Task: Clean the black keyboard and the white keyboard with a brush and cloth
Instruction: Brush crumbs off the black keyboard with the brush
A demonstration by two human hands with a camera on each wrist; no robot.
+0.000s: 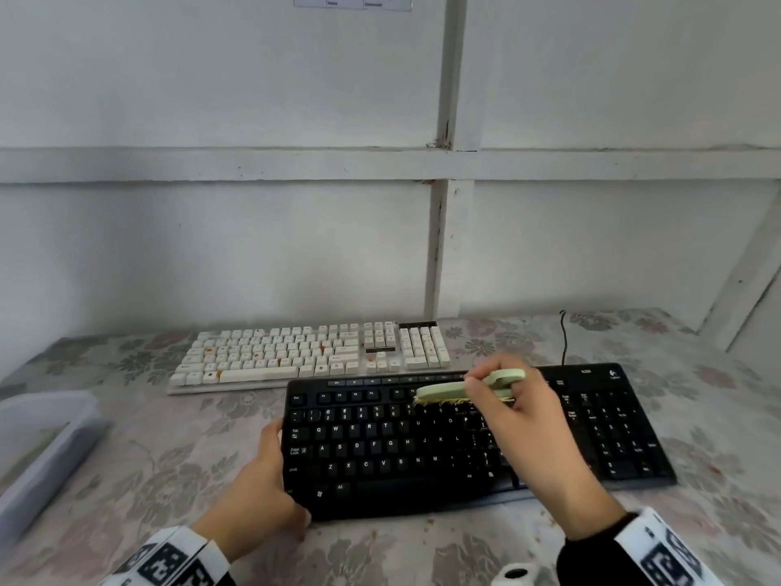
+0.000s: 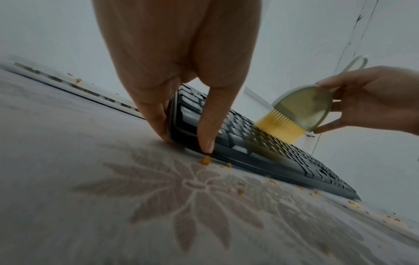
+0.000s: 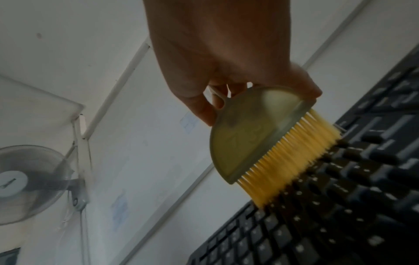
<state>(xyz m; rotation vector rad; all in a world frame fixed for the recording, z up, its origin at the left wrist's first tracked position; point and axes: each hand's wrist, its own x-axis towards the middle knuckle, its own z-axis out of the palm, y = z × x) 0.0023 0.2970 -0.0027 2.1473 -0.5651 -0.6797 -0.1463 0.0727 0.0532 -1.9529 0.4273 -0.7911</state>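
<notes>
Low in the middle of the head view lies the black keyboard [image 1: 473, 437], slightly askew on the flowered tablecloth [image 1: 139, 467]. Across its upper key rows, right of centre, the brush [image 1: 465, 391] has its yellow bristles down among the keys; the right wrist view shows them bent against the keycaps. The right hand [image 1: 524, 433] pinches the pale green brush body between thumb and curled fingers, with the loop handle poking out behind. The left hand [image 1: 262, 492] steadies the keyboard's left end, its fingers pressed along the edge and the thumb on the front corner; the left wrist view shows the fingers fairly straight, tips down at the cloth. Orange crumbs [image 2: 205, 160] lie scattered on the cloth along the keyboard's front edge.

Above it, toward the centre left of the frame, sits the white keyboard [image 1: 312, 353], with orange specks among its keys, so it looks not yet cleaned. A pale plastic tray [image 1: 38, 454] shows at the left edge. No cloth is visible.

Brushing of the black keyboard appears to be the step in hand. The next move likely calls for short strokes along each row, with the left hand bracing the board.
</notes>
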